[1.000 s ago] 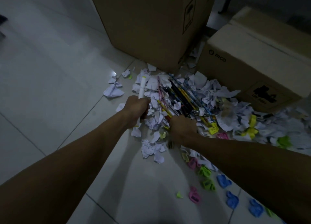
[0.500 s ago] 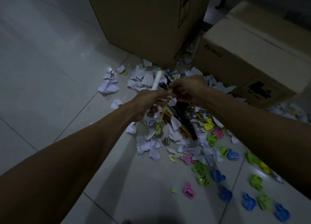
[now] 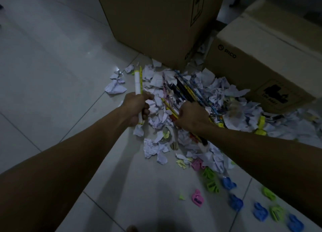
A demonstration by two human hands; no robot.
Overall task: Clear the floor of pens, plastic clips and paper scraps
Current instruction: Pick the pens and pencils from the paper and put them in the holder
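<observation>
My left hand (image 3: 137, 108) grips a white marker and a yellow pen (image 3: 138, 80) that stick up out of the fist. My right hand (image 3: 191, 117) grips a bundle of pens and pencils (image 3: 184, 90) fanned out above the floor. Crumpled white paper scraps (image 3: 156, 148) lie in a heap under and beyond both hands. Pink (image 3: 197, 199), green (image 3: 211, 183) and blue (image 3: 228, 183) plastic clips lie scattered on the tiles at the lower right.
A tall cardboard box (image 3: 156, 23) stands right behind the heap. A lower box marked PICO (image 3: 261, 54) stands to its right. Bare grey floor tiles (image 3: 52, 66) stretch to the left. A loose crumpled paper (image 3: 115, 88) lies left of the heap.
Half a second ago both hands met together above the heap. Now they have parted: the left holds the marker and yellow pen, the right has come down onto the pen bundle.
</observation>
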